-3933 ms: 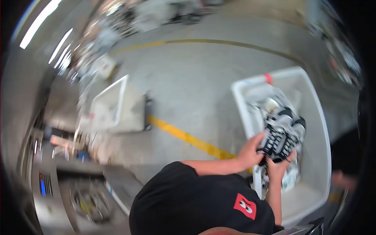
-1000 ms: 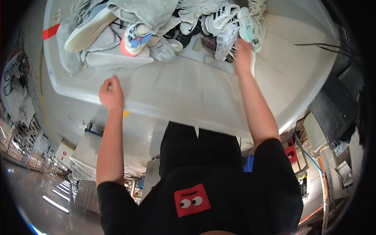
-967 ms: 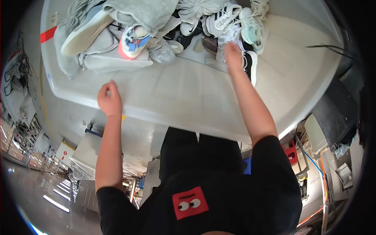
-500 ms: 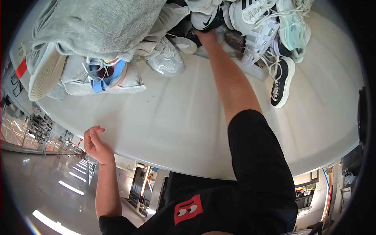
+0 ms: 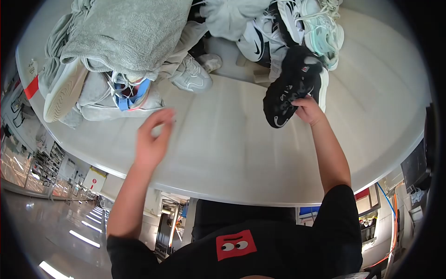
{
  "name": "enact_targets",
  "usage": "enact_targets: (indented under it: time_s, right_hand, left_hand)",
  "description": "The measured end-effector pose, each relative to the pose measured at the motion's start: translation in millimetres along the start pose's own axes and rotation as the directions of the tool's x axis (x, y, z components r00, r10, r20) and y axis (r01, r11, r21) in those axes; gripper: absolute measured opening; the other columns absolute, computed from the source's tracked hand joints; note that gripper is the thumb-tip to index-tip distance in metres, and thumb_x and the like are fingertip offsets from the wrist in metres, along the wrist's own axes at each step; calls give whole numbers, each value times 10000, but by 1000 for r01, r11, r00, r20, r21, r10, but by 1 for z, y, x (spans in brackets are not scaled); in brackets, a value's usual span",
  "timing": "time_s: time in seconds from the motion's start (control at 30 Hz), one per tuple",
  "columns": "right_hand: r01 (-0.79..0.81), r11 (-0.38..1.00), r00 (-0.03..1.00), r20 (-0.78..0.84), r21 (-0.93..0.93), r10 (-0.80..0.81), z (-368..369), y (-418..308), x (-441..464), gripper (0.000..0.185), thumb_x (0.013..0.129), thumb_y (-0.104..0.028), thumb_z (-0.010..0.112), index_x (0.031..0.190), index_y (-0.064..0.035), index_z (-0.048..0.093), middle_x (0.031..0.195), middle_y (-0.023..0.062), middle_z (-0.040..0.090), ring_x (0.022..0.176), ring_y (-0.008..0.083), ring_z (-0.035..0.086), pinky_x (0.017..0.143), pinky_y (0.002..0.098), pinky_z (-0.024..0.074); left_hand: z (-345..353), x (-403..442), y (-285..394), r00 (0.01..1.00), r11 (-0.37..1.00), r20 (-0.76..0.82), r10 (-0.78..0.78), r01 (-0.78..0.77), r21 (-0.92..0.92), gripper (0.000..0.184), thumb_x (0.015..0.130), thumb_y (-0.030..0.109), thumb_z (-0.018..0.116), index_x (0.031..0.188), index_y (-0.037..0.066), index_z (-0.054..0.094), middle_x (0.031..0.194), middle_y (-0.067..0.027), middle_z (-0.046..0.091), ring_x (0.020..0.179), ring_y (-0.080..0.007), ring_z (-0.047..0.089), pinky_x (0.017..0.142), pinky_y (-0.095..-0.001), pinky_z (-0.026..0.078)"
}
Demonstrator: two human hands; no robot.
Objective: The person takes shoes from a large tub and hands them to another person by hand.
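Note:
My right hand (image 5: 308,109) grips a black shoe (image 5: 293,83) with small white marks, held above the right part of a large white bin (image 5: 223,172). Behind it, partly covered, lies a black shoe with a white sole (image 5: 322,90). My left hand (image 5: 154,137) is slightly blurred over the bin's near side, thumb and fingers apart, holding nothing. A grey-white sneaker (image 5: 191,76) and a shoe with a blue collar (image 5: 130,95) lie beyond it, beside grey towels (image 5: 125,35).
Mint-green shoes (image 5: 320,39) and a white shoe with a black swoosh (image 5: 253,42) lie at the bin's far side. A pale-soled shoe (image 5: 65,93) rests at the left. Red tape (image 5: 31,87) marks the bin's left rim. Shelving and cables stand beyond the near rim.
My right hand has drawn back from among the shoes and moved right, now with a black shoe in it. My left hand has moved up and right, in over the bin.

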State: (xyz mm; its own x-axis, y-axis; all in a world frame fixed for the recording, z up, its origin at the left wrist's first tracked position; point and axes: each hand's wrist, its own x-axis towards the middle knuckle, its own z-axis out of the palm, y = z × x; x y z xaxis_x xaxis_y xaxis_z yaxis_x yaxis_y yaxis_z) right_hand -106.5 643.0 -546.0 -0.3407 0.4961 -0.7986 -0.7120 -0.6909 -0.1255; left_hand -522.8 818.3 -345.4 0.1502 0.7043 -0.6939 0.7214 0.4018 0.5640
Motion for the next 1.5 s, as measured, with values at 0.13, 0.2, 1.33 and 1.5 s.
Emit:
enact_targets:
  time_s: [0.13,0.2,1.33,1.5]
  right_hand:
    - [64,976,985,-143,-210,-95,-1,-21,-10,562,768,68,678,1311,-37,576,1201,65,695,1126,225,649,1014,356,473]
    - [99,966,975,-171,-237,-141,13,-24,-7,559,767,61,682,1306,-49,580,1192,63,697,1127,222,648,1004,349,476]
    - [-19,982,988,-152,-188,-10,-13,34,54,535,721,-1,756,1243,-53,646,1190,48,695,1151,212,603,1047,347,414]
    - [-34,966,988,-156,-258,-7,-13,25,50,586,722,-49,770,1285,-58,608,1228,49,670,1196,219,569,1081,352,383]
  left_hand:
    - [118,112,-16,905,845,300,-303,400,-355,486,997,339,618,1346,7,552,1302,-89,602,1152,-182,586,1045,-329,450]
    - [167,179,-27,779,535,270,-565,595,-599,538,978,438,617,1317,24,560,1251,-83,587,1142,-205,581,1042,-375,461]
    - [267,351,-102,850,194,-296,-435,-233,-953,626,986,574,482,1424,128,527,1392,-45,586,1227,-217,586,1033,-371,460]
    - [269,358,-124,787,438,-458,-415,-268,-858,676,971,557,534,1410,43,528,1368,-52,596,1207,-206,593,1028,-350,468]
